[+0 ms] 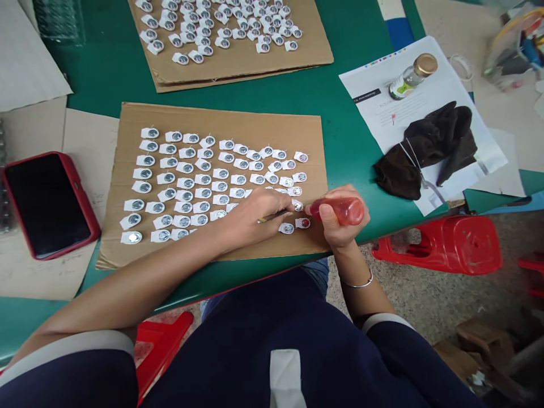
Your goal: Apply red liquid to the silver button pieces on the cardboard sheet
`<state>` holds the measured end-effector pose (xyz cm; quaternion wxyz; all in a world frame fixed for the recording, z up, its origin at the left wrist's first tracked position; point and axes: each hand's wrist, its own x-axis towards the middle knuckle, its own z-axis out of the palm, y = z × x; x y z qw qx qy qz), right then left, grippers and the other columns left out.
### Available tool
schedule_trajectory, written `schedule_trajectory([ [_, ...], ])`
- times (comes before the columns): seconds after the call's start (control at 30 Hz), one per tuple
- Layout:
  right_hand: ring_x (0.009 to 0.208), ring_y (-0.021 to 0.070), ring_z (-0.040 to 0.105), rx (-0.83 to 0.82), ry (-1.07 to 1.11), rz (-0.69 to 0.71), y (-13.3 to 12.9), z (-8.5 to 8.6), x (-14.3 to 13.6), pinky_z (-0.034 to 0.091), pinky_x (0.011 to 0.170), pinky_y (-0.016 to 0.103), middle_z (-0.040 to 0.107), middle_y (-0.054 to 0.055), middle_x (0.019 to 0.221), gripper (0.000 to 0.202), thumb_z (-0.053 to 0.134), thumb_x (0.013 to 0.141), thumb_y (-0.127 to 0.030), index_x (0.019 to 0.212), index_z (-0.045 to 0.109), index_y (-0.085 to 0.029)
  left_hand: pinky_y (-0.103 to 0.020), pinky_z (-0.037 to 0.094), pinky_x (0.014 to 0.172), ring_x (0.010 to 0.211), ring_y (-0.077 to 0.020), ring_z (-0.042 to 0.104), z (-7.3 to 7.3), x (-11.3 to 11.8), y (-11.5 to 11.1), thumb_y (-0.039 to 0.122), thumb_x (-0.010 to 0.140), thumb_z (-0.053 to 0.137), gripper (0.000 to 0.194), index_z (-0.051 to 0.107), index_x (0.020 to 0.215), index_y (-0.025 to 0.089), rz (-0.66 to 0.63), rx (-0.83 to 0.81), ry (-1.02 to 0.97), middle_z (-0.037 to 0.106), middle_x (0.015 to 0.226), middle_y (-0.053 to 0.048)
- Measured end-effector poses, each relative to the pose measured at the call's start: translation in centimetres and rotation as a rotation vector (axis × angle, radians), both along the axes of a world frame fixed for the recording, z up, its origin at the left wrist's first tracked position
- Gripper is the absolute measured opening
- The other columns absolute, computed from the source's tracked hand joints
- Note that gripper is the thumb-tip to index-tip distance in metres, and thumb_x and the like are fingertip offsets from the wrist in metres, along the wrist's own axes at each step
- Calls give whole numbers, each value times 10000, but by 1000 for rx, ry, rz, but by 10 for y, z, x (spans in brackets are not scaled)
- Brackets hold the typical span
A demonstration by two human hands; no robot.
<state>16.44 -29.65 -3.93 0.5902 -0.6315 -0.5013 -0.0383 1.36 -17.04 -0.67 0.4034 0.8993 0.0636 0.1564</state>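
My right hand (345, 224) is wrapped round a red squeeze bottle (342, 211), its narrow end pointing left over the front right of a cardboard sheet (204, 120). Opposite it, my left hand (255, 215) pinches a thin pointed stick (272, 216), perhaps a fine brush, with the tip hidden by the fingers. Rows of small round silvery pieces on white paper tabs (147, 145) lie across the sheet. Between the hands is one such piece (297, 205), close to the bottle's tip. A nearby piece (302, 223) shows red in its middle. My left hand covers some pieces.
Another cardboard sheet (238, 68) with many similar pieces lies farther back. A phone in a red case (51, 204) rests at left. On the right are a printed paper (369, 85), a gold-lidded jar (412, 76) and dark cloth (429, 150). A red stool (471, 243) stands below.
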Motion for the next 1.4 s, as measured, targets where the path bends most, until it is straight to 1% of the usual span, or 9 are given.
schedule_trajectory([
  [0.2,667,146,556,7,-9,30,1,2,-1,472,612,336,591,-9,696,169,669,711,-259,833,575,-189,-235,427,626,679,-138,617,2,0,0,85,778,524,118,617,753,152,-5,-6,0,670,749,-25],
  [0.33,675,145,554,67,48,-3,3,-2,0,465,615,329,574,-4,704,193,667,712,-328,817,573,-195,-236,431,632,666,-132,610,3,0,-1,82,780,536,116,628,778,152,-4,-18,21,668,734,-19],
  [0.47,595,107,544,257,346,-57,4,-3,11,442,487,256,516,-3,722,235,519,806,-432,832,541,-200,-225,440,638,686,-121,611,3,-2,-1,71,782,547,132,640,819,156,32,-26,31,670,760,-11],
  [0.57,432,78,499,249,702,0,4,3,23,334,320,208,479,-25,705,297,429,832,-499,869,486,-211,-212,445,625,698,-114,622,10,-4,-2,94,784,576,123,652,842,172,149,-3,-9,683,801,-6],
  [0.67,449,92,539,237,894,25,5,12,33,308,297,200,477,-26,742,325,465,802,-530,862,457,-211,-203,440,583,663,-110,623,21,-8,-6,181,802,613,46,658,811,178,280,48,-47,688,773,0],
  [0.77,505,82,565,255,860,26,9,16,35,319,316,197,494,-5,854,260,479,814,-463,868,473,-209,-201,449,575,650,-107,625,25,-12,-16,229,819,613,64,648,809,176,301,109,-84,689,775,-5],
  [0.87,532,67,557,247,797,24,12,14,31,329,327,186,491,2,920,210,505,804,-407,905,480,-224,-227,495,687,735,-121,645,18,-16,-30,171,827,591,62,619,882,165,221,142,-163,690,829,-20],
  [1.1,442,55,479,259,672,35,6,7,19,315,310,174,493,-14,787,278,507,784,-473,906,489,-223,-290,500,743,784,-149,633,-9,-19,-56,96,820,556,132,565,939,153,102,241,-189,670,872,-50],
  [1.4,549,99,506,333,514,-70,8,9,18,406,467,230,524,-6,679,278,512,752,-473,798,557,-202,-276,483,680,743,-148,595,-13,-18,-57,61,818,482,129,532,920,122,27,306,-133,644,837,-67],
])
